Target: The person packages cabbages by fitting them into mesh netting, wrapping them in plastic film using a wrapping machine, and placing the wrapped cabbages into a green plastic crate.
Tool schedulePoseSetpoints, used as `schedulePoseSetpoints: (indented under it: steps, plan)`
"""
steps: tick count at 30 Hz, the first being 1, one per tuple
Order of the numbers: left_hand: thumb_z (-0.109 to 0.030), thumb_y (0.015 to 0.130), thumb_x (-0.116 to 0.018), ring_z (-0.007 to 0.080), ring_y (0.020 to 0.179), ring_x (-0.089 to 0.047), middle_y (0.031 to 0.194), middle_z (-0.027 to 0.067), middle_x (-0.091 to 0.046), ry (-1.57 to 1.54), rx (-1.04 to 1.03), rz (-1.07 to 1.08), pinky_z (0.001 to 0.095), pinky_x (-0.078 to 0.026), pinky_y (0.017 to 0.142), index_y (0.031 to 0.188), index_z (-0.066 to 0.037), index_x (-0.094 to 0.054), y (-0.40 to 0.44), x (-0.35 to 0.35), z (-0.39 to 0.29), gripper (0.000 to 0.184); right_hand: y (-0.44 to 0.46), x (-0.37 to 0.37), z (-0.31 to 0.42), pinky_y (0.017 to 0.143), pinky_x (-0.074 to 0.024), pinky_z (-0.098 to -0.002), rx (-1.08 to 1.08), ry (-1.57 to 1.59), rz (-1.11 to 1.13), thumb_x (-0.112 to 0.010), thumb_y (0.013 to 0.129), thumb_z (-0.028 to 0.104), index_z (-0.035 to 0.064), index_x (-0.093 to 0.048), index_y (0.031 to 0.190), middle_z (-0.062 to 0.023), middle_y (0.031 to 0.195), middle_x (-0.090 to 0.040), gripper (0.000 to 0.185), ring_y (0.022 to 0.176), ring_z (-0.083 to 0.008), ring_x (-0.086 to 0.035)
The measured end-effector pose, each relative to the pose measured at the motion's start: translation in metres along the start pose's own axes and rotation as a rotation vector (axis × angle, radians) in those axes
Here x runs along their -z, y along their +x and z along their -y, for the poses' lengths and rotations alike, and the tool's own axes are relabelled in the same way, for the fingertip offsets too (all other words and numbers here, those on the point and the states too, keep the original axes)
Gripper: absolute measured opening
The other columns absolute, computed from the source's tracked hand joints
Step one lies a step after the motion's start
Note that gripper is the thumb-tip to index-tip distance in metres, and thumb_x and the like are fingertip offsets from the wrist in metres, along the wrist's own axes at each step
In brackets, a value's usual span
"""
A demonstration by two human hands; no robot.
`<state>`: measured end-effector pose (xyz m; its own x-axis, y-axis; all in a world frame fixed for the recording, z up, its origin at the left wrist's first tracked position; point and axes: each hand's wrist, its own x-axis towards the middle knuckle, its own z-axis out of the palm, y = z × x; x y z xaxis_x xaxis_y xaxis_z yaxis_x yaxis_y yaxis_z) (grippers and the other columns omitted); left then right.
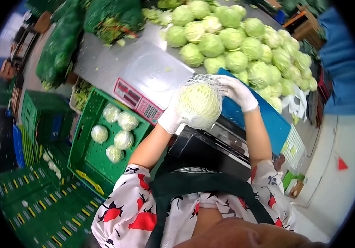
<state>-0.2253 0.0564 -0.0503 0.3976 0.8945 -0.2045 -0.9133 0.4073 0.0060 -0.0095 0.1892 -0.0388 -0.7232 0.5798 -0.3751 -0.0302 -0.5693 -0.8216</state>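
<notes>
A pale green cabbage [199, 104] in white mesh netting is held up between my two gloved hands, in front of the scale. My left hand [171, 117] cups its lower left side. At its upper right, my right hand [238, 91] has its fingers on the netting. The scale [154, 72], with a red display panel, lies on the grey table behind the cabbage. A blue board [274, 128] is under and beyond my right wrist. Several netted cabbages [123, 140] rest in a green crate [87, 167] at the left.
A large heap of bare cabbages [231, 39] covers the table's back right. Green mesh sacks [59, 53] stand at the back left. More green crates [45, 113] are at the far left. A black machine [210, 151] sits close to my body.
</notes>
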Motion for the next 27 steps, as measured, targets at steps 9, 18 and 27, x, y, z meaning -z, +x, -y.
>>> schedulePoseSetpoints:
  steps: [9,18,27]
  plan:
    - [-0.007,0.076,-0.046,0.0226,0.115,-0.057,0.123,0.0154,-0.064,1.121,-0.036,0.313,0.0322,-0.040,0.104,0.125,0.007,-0.058,0.126,-0.046,0.084,0.052,-0.141,-0.011,-0.069,0.099,-0.0452,-0.0310,0.529,0.064,-0.804,-0.069,0.085,0.007,-0.0038,-0.039,0.139,-0.0118,0.126,-0.055,0.063,0.114,-0.0184,-0.055]
    - [-0.028,0.089,-0.069,0.0251,0.122,-0.053,0.146,0.0191,-0.044,1.917,-0.157,0.270,0.0339,-0.042,0.104,0.150,-0.003,-0.031,0.112,-0.013,0.152,0.076,-0.194,0.011,-0.112,0.101,-0.0419,-0.0327,0.528,-0.212,-1.084,-0.066,0.092,0.021,-0.0073,-0.042,0.135,-0.0168,0.130,-0.053,0.056,0.117,-0.0205,-0.053]
    - [-0.039,0.080,-0.075,0.0257,0.087,-0.057,0.083,0.0066,-0.064,2.869,-0.644,-0.228,0.0401,-0.042,0.078,0.136,0.002,-0.048,-0.012,0.021,0.080,0.075,-0.283,0.000,-0.170,0.104,-0.0328,-0.0457,0.074,-1.439,-1.737,-0.069,0.088,0.036,-0.0010,-0.053,0.129,-0.0168,0.119,-0.058,0.057,0.116,-0.0342,-0.051]
